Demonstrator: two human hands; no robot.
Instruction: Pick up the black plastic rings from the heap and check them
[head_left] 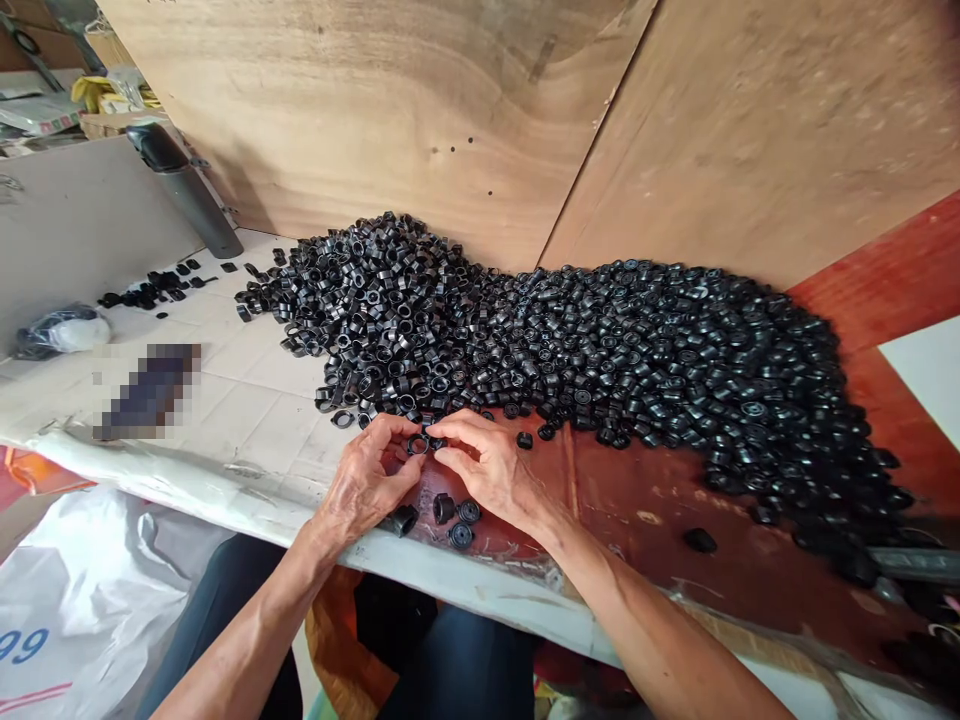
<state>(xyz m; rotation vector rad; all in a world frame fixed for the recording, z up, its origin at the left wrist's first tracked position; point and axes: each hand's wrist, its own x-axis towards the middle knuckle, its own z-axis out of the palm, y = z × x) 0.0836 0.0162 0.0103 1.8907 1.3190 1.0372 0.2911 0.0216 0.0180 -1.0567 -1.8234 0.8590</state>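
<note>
a person sits at a worktop (622, 510), both hands near each other above its front edge. the left hand (375, 475) pinches a black ring (418, 446) between thumb and fingers; the right hand (486, 465) has its fingertips closed on a small dark part (435, 443) just beside it, too hidden to make out fully. directly beyond the hands, a heap of black rings (375, 290) runs into a wide spread of black caps (675, 350), both crowding against a wooden board (390, 110) behind. between the forearms, near the edge, lie a few loose black pieces (460, 536). to the left are a scatter of small black parts (154, 290), a grey tube (201, 205) leaning upright, a plastic bag (64, 332) and a pixelated dark object (154, 390); a white sack (82, 600) sits below.
</note>
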